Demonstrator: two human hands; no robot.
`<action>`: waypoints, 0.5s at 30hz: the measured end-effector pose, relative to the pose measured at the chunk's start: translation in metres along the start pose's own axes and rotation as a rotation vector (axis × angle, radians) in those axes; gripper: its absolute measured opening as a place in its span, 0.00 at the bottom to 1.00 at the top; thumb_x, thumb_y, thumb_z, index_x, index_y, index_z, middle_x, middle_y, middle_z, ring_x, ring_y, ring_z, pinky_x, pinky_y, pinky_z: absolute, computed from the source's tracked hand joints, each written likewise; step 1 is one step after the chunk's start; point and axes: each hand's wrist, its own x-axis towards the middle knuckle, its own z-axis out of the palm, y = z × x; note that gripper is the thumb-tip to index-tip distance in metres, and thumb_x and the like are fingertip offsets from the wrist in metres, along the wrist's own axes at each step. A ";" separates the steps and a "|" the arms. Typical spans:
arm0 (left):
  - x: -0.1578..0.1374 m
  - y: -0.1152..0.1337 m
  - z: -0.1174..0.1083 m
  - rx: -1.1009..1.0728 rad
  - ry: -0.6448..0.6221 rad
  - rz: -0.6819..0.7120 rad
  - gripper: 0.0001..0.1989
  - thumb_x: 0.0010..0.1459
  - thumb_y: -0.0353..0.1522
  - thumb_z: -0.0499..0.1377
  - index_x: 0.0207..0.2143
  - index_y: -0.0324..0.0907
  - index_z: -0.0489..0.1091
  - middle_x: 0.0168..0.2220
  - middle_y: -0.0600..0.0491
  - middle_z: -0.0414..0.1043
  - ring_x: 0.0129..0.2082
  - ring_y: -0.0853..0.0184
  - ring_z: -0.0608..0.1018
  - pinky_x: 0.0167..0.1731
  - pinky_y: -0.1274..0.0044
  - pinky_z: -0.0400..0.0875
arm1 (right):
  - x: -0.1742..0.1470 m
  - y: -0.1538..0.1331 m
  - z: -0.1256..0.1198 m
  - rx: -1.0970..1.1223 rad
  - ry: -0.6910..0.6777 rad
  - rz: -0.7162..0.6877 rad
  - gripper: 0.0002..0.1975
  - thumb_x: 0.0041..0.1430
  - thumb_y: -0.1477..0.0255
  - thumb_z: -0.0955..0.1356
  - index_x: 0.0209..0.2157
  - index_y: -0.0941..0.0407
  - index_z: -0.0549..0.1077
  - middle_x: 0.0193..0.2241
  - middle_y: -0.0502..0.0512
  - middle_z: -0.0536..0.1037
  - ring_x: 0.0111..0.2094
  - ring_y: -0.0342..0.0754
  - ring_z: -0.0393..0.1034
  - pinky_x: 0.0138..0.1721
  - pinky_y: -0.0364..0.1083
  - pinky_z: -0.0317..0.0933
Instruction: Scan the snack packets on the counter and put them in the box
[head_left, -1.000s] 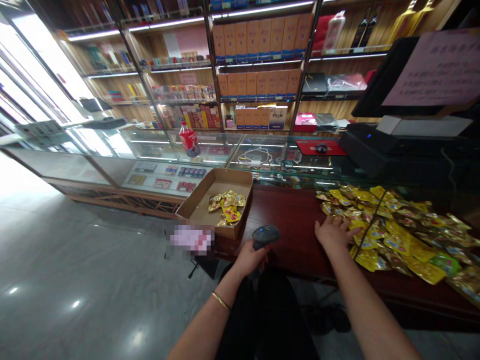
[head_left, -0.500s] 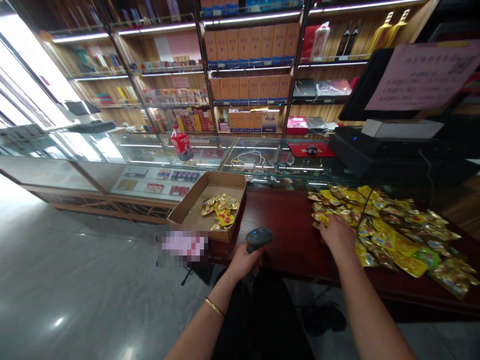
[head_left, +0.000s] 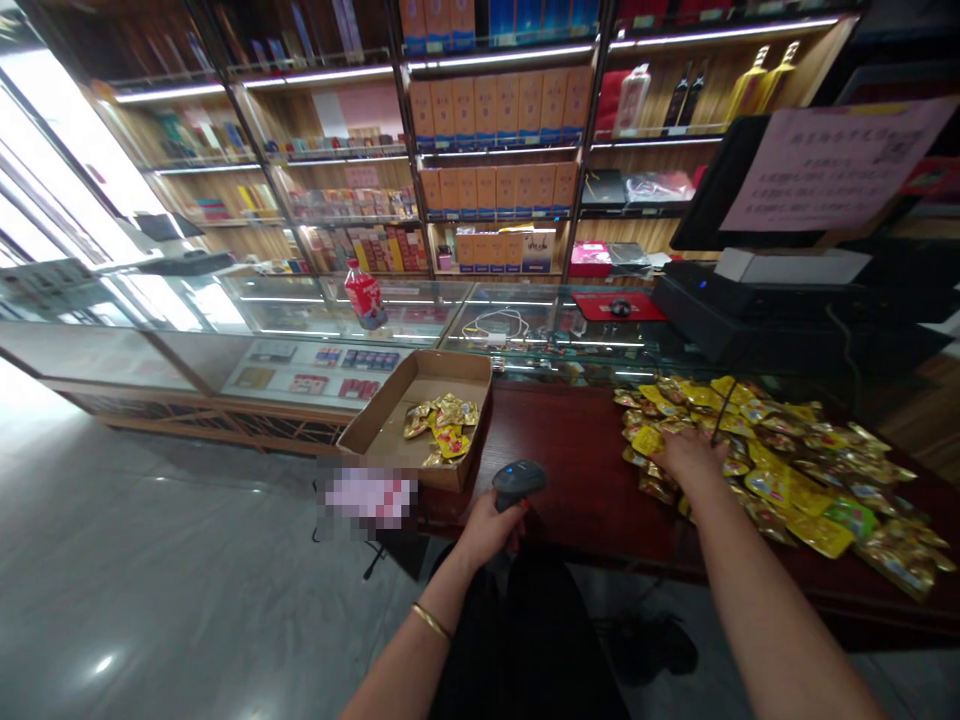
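My left hand is wrapped round the handle of a dark grey barcode scanner, its head just above the dark red table. On the right, my right hand is at the left part of a heap of gold and yellow snack packets. Its fingers are curled against the right edge of a yellow snack packet and look closed on it, with the fingertips partly hidden. An open cardboard box to the left of the scanner has several similar packets lying in it.
Behind the table runs a glass display counter with a red-labelled bottle, a white cable and a mouse on it. A monitor with a paper sign stands at right. A thin dark cable crosses the packets.
My right hand has shifted a little to the right over the heap, and the yellow packet by its fingers shows more plainly. My left hand keeps hold of the scanner.
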 end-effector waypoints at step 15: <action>0.000 0.001 0.001 -0.007 0.009 0.000 0.20 0.52 0.48 0.67 0.28 0.41 0.69 0.19 0.55 0.72 0.12 0.71 0.70 0.13 0.80 0.60 | -0.030 -0.089 0.010 1.422 0.020 0.102 0.24 0.54 0.52 0.71 0.47 0.53 0.73 0.44 0.61 0.84 0.44 0.58 0.80 0.45 0.53 0.73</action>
